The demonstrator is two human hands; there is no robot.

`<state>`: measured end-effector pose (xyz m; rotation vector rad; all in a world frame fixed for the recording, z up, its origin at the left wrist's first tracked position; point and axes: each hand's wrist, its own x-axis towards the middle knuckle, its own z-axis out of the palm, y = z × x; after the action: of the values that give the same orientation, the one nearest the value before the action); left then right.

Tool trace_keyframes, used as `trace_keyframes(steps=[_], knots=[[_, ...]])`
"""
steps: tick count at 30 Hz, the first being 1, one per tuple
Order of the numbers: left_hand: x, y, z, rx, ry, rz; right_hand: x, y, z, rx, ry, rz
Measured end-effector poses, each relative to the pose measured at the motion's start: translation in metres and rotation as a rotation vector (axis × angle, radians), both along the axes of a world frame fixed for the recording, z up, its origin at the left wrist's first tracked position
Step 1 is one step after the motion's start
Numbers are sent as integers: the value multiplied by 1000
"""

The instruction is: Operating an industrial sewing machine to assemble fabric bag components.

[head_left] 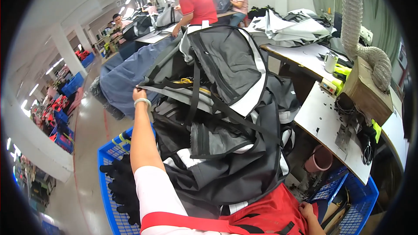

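A large pile of black and grey bag pieces (222, 178), with white edges, zips and black webbing straps, fills the middle in front of me. My left hand (139, 94) reaches forward and pinches the left corner of a grey fabric bag panel (167, 91) on the pile. Above that panel stands a black mesh-faced bag piece (228, 63) with a white border. My right hand (308, 211) is low at the right, against my red apron (274, 213). Its fingers are curled, and what they hold, if anything, is hidden.
A blue basket (104, 191) with black pieces stands at left, another blue crate (363, 209) at lower right. A white worktable (331, 126) carries a cardboard box (365, 89); a pink bin (319, 158) sits below. A person in red (198, 4) works ahead.
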<state>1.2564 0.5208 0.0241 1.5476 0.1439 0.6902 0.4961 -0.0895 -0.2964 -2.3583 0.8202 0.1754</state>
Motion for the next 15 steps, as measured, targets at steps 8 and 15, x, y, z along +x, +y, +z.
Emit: trace_keyframes(steps=[8,15], knots=[[-45,-48,123,695,-246,274,55,-12,94,42,-173,70],[-276,-160,327,623,-1004,294,217,70,362,-110,-781,156]])
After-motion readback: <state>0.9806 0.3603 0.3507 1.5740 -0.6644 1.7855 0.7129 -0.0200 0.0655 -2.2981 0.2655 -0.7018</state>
